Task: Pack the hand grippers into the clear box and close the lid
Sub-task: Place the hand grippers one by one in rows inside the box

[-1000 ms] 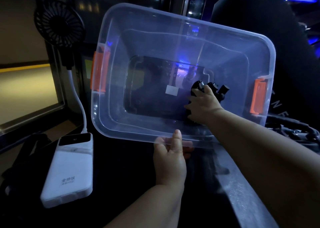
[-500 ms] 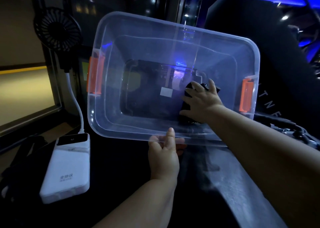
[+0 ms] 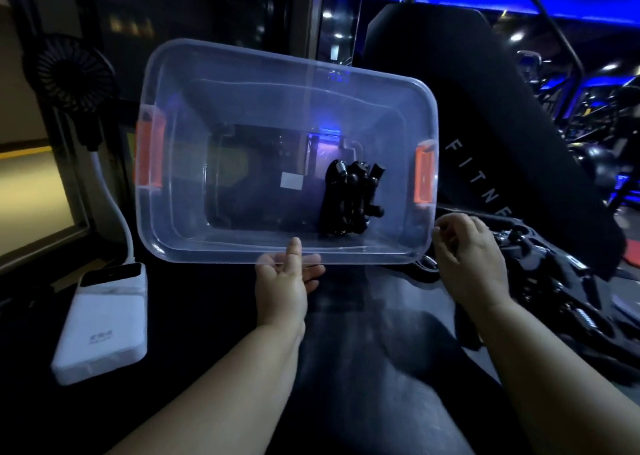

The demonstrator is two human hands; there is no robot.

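Dark desk (image 3: 363, 316), dimly lit; blue strip lighting and gym machines in the room behind. Clear box (image 3: 242, 84), lid off, orange latches at both short ends, tilted with its opening toward me. Inside, right of centre against the bottom: one bunch of black hand grippers (image 3: 349, 202). A white sticker sits just left of them. My left hand (image 3: 282, 281) is at the near rim, middle of the long side, thumb laid up over the edge and fingers curled under it, holding the box. My right hand (image 3: 467, 260) hangs outside the near right corner, fingers loosely half-curled, holding nothing, just clear of the rim. Right of that hand: a pile of more grippers (image 3: 561, 299) on the desk. Left of the box: white power bank (image 3: 104, 323), its cable running up to a black fan (image 3: 74, 70). Bare desk lies between my forearms, below the rim. A black padded seat back (image 3: 485, 108) stands close behind the box's right end.
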